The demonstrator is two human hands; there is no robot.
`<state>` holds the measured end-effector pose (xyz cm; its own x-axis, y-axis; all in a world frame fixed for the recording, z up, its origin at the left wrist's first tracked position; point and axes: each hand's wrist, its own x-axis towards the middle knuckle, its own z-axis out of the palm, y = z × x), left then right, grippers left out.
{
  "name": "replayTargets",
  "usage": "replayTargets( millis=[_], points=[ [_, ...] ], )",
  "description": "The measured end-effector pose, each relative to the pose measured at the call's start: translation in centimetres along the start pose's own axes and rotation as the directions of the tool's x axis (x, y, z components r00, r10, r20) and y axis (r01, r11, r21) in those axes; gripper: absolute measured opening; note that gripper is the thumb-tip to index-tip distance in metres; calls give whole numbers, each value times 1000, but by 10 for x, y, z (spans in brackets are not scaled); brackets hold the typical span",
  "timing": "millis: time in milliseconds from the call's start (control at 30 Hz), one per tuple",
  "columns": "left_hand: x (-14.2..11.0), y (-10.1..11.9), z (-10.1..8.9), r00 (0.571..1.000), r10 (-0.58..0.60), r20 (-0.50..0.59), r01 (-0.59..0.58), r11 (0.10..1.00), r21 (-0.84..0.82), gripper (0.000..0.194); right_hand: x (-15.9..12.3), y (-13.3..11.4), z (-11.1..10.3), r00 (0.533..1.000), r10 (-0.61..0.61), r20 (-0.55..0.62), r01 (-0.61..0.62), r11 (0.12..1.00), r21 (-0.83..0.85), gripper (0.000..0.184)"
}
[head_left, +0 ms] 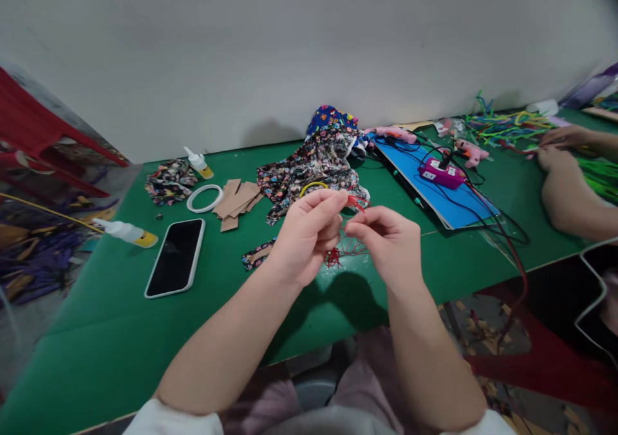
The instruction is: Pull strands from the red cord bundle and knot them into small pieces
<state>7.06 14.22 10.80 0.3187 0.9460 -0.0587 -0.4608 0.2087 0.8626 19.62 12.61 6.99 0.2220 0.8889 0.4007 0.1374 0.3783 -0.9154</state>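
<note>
My left hand (311, 232) is closed around a bundle of thin red strings (356, 201), whose ends stick out past the thumb. More red string hangs in a tangle (332, 258) below that hand. Thumb and forefinger of my right hand (386, 239) are pinched at the tips of the strings. Both hands are above the green table (309, 319). Behind them lies floral fabric (321, 161) with a yellow ring (313, 187) on it. A strip of floral cloth (253, 256) is partly hidden by my left forearm.
On the left lie a phone (174, 258), glue bottles (130, 233), a white ring (205, 198) and cardboard pieces (236, 202). To the right are a blue folder (451, 200), a purple power strip (441, 173), cables and pink glue guns (470, 154). Another person's hands (562, 148) work beside pipe cleaners (512, 126).
</note>
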Motion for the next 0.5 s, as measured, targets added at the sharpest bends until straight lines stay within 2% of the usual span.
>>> replayTargets(
  millis=[67,133,200,300,367,433,500],
  points=[
    [1,1,-1,1000,-5,-7,5,1000,-5,27,0,-1,-4,994,1,113,3,999,-41,4],
    [1,3,-3,1000,15,-11,-15,1000,-1,26,1,-2,-8,980,0,201,3,1000,-17,19],
    [2,4,-4,999,42,-5,-42,999,2,24,1,-2,-10,969,44,243,-58,997,50,27],
    [2,6,-5,998,57,-3,-57,998,8,24,1,-1,-12,962,112,247,-145,982,119,19],
    [2,5,-5,998,60,-12,-59,998,21,26,2,0,-12,971,83,222,-115,985,132,17],
    [2,4,-4,997,70,-26,-69,997,36,27,3,0,-11,981,41,188,-68,988,136,24],
    [2,1,-2,997,73,-35,-71,996,47,26,2,0,-8,993,16,114,-29,993,113,27]
  ],
)
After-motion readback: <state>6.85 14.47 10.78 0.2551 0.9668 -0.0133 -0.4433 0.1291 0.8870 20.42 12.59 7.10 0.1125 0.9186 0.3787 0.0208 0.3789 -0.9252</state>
